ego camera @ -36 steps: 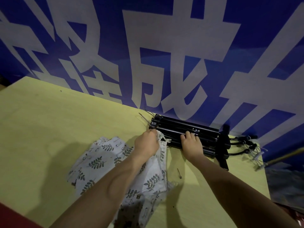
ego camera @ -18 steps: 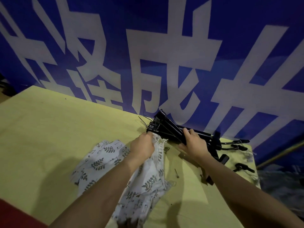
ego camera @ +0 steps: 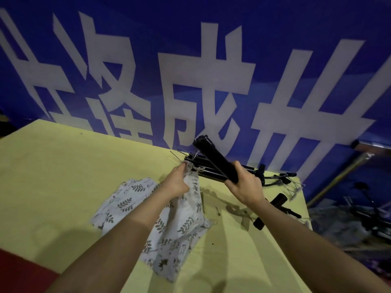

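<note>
The right hand (ego camera: pixel 243 187) wraps the tilted black frame (ego camera: pixel 215 160); the left hand (ego camera: pixel 176 182) pinches the leaf-print cloth (ego camera: pixel 127 199) just beside it. Fitting cloth to frame, probably. Next needs careful alignment.

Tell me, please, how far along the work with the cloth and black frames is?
Done: one black frame is up off the pile. In hand: the right hand grips it, tilted; the left hand pinches the cloth at its edge. Left: most of it lies loose on the table.
</note>
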Tool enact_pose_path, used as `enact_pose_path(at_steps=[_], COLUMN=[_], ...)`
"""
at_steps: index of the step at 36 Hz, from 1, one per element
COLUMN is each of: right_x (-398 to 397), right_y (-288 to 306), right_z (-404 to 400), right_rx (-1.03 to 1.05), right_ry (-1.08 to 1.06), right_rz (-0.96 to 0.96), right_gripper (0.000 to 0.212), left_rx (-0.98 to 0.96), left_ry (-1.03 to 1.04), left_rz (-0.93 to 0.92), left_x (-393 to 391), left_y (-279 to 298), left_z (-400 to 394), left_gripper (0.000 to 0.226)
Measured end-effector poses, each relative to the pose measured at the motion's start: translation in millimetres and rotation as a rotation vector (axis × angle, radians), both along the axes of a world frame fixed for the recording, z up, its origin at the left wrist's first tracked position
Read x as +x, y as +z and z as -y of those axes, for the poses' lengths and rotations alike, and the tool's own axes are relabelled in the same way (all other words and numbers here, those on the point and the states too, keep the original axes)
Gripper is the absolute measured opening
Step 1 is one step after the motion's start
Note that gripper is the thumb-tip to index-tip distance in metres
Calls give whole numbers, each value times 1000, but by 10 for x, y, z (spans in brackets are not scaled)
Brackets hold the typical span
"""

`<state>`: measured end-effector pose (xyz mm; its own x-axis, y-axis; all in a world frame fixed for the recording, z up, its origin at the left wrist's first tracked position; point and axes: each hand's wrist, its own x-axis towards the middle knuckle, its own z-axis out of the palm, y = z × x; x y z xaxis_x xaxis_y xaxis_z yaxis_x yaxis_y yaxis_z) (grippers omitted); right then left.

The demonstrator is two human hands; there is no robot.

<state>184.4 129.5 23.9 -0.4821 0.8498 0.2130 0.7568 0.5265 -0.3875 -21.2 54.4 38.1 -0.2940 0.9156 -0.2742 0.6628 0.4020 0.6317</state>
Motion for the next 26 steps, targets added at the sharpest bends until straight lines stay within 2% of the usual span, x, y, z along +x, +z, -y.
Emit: enact_pose_path(at_steps=[8, 16, 19, 23, 26], right_x=[96, 84, -4, -149, -244], right_y=[71, -101, -114, -29, 71], right_z=[306, 487, 518, 548, 562], right_rx=[-35, -32, 6, 95, 153], right_ry=[67, 137, 151, 166, 221], right_rz=[31, 268, 341, 441, 507], right_gripper=[45, 48, 48, 49, 41], left_rx=[-15, -25, -30, -52, 5], left_ry=[-89, -208, -236, -266, -265], left_rz=[39, 5, -82, -204, -489], left_x=[-108, -200, -178, -25, 76], left_y=[182, 343, 352, 358, 309], left_z=[114, 312, 365, 473, 514], left_gripper=[98, 108, 110, 102, 93])
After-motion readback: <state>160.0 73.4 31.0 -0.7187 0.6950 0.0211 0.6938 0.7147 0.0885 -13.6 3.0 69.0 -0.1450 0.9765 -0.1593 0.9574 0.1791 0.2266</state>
